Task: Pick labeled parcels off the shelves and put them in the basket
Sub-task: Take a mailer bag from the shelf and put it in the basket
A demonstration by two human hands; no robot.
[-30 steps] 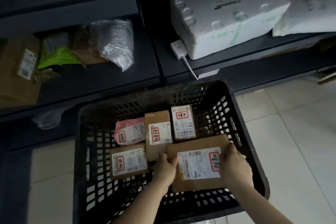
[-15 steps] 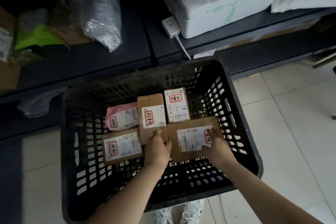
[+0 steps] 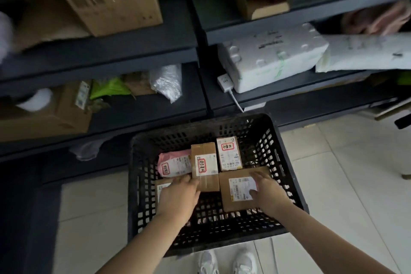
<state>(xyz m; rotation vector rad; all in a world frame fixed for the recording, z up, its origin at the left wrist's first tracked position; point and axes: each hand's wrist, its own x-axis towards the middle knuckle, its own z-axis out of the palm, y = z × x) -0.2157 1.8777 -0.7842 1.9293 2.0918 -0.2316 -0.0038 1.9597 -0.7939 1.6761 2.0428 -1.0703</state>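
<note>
Parcels sat in the black basket (image 3: 287,176) on the floor near the shelves (image 3: 144,115): a pink bag (image 3: 175,163) far left, a tall brown box (image 3: 205,162) mid, a white-labeled box (image 3: 229,155) far right, a flat brown box (image 3: 238,193) near right, all with red-bordered handwritten tags or shipping labels. Left hand (image 3: 178,196) lay palm down, fingers loosely spread, over a mostly hidden near-left parcel, touching the tall box. Right hand (image 3: 268,193) rested open on the flat box's label, gripping nothing.

The single head-worn camera looks steeply down, close above the basket (image 3: 287,153), facing the shelves (image 3: 142,115).
</note>
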